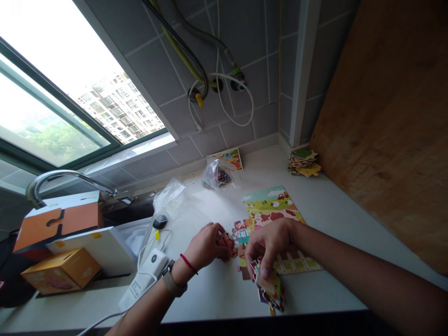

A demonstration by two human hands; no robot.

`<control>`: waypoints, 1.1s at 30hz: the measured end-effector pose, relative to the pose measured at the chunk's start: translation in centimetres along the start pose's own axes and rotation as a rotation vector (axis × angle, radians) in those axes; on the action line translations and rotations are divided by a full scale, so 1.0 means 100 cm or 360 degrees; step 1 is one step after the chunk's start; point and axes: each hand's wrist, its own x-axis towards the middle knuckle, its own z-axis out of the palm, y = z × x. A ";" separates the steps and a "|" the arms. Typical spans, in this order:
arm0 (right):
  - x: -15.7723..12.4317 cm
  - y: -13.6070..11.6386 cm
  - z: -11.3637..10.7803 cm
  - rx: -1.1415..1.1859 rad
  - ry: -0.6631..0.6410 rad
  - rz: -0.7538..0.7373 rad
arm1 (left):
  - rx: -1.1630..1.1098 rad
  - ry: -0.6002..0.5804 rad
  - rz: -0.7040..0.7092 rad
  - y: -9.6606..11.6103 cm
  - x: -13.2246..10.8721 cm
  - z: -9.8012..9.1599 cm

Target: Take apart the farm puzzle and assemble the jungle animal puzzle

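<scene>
My left hand [206, 245] pinches a small reddish jigsaw puzzle piece [227, 245] at the near edge of a partly joined farm-scene jigsaw puzzle [273, 210], which lies flat on the pale countertop [196, 298]. To the right, my right hand [269, 245] grips a loose bunch of puzzle pieces [269, 289] that hangs just over the counter. Its fingers hide part of the puzzle. A red string and a watch strap circle my left wrist.
At the back are a stack of puzzle pieces [304, 162], a plastic bag of pieces [220, 175] and a picture card [229, 158]. A white power bank [152, 266] with cable, a computer mouse [160, 221], orange boxes [61, 270] and a tap [70, 179] stand left.
</scene>
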 end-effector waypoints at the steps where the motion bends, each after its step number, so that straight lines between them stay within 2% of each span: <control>1: 0.000 0.000 0.000 0.0002 -0.0001 0.0002 | 0.0010 -0.0013 -0.0005 0.000 0.001 0.000; 6: -0.002 -0.002 0.001 -0.0003 0.0016 0.0026 | -0.0022 -0.0005 0.0034 -0.003 0.002 0.001; 10: -0.002 0.004 -0.003 0.0024 0.0118 -0.0078 | -0.0298 -0.0076 0.0011 -0.013 0.001 0.002; 12: 0.000 0.009 -0.007 0.0089 0.0342 -0.0227 | -0.0522 -0.0147 -0.0027 -0.019 0.002 0.000; 15: 0.005 0.012 -0.012 0.0239 0.0875 -0.0483 | -0.0838 -0.0223 -0.0064 -0.026 0.004 -0.008; 17: 0.008 0.010 -0.013 0.0361 0.1133 -0.0589 | -0.1002 -0.0303 -0.0066 -0.027 0.003 -0.013; 21: 0.011 0.001 -0.012 0.0654 0.1423 -0.0870 | -0.1253 -0.0516 -0.0005 -0.022 0.000 -0.019; 23: 0.012 -0.002 -0.013 0.0716 0.1560 -0.1003 | -0.1318 -0.0523 0.0032 -0.018 0.001 -0.019; 26: 0.013 -0.002 -0.018 0.0692 0.1810 -0.1152 | -0.1380 -0.0348 0.0158 -0.012 0.006 -0.018; 29: 0.015 0.002 -0.024 0.0561 0.2050 -0.1192 | -0.1487 -0.0182 0.0334 -0.005 0.015 -0.016; 31: 0.016 0.004 -0.027 0.0471 0.2087 -0.1171 | -0.1464 0.0049 0.0420 0.002 0.022 -0.011; 33: 0.017 0.006 -0.028 0.0421 0.2032 -0.1151 | -0.1296 0.0405 0.0481 0.010 0.032 -0.003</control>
